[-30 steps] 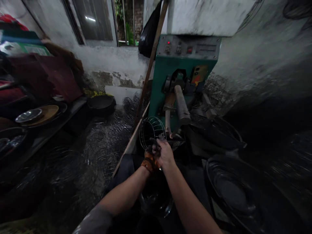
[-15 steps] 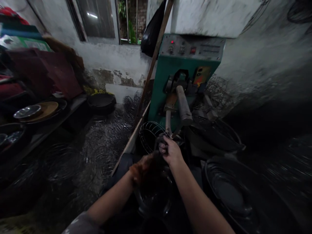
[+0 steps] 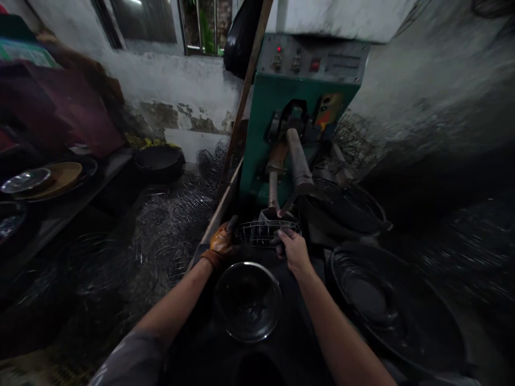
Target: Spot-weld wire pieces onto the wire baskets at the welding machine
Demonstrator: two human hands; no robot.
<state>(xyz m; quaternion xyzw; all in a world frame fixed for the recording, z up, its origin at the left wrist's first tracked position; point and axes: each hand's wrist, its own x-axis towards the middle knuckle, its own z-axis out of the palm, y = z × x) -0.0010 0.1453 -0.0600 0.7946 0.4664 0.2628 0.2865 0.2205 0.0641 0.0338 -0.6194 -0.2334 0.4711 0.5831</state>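
Note:
In front of the machine, a round wire frame (image 3: 261,229) of thin crossed wires is tipped nearly edge-on beneath the electrode tips (image 3: 278,213). My right hand (image 3: 295,249), dark coverings on its fingertips, pinches the frame's right end. My left hand (image 3: 221,240), in an orange glove with dark fingertips, is closed at its left end, thumb upward; its lower fingers are hard to make out. Between my forearms a shiny round-rimmed piece (image 3: 248,264) rests on dark cloth over my lap; whether it is a bowl or stacked rings I cannot tell.
The green welding machine (image 3: 261,118) stands ahead, its thick metal arm (image 3: 298,161) jutting toward me. A wide black basin (image 3: 434,311) holding round parts sits at right. Tangled wire pieces (image 3: 161,230) cover the floor at left, beside a wooden board (image 3: 219,214).
The wire frame has turned from a tilted ring to nearly edge-on. My left hand has moved from above my lap to the frame's left end; my right hand has shifted slightly right.

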